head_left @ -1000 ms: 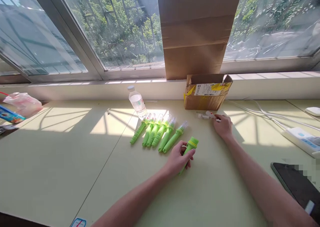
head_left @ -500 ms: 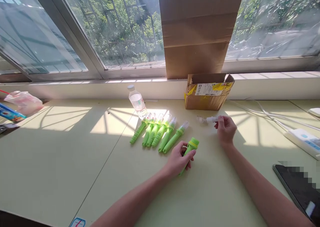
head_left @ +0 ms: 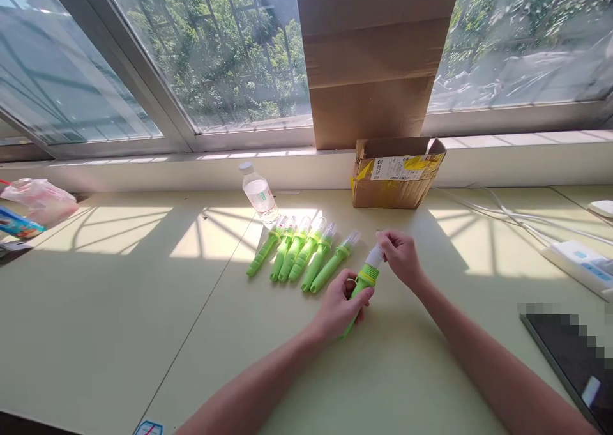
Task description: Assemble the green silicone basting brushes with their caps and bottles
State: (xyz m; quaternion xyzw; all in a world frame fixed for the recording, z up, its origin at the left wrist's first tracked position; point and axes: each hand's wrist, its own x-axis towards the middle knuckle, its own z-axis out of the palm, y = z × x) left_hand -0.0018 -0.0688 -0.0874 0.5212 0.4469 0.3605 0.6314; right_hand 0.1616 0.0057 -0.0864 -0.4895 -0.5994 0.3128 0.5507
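My left hand is wrapped round a green plastic handle, tilted with its ribbed, threaded end up and to the right. At that end is a white cylindrical piece, its lower part meeting or inside the handle's mouth; I cannot tell how deep. My right hand pinches the top of the white piece, and the fingers hide its tip. Left of my left hand, several green sticks with clear caps lie side by side on the table.
A clear bottle with a white cap stands behind the sticks. An open cardboard box is by the window wall. To the right are a white power strip, cables and a dark phone. A plastic bag lies far left.
My right hand has moved left and towards me, bringing the white piece from beside the box to the handle's threaded end. My left hand has stayed almost still with the handle.
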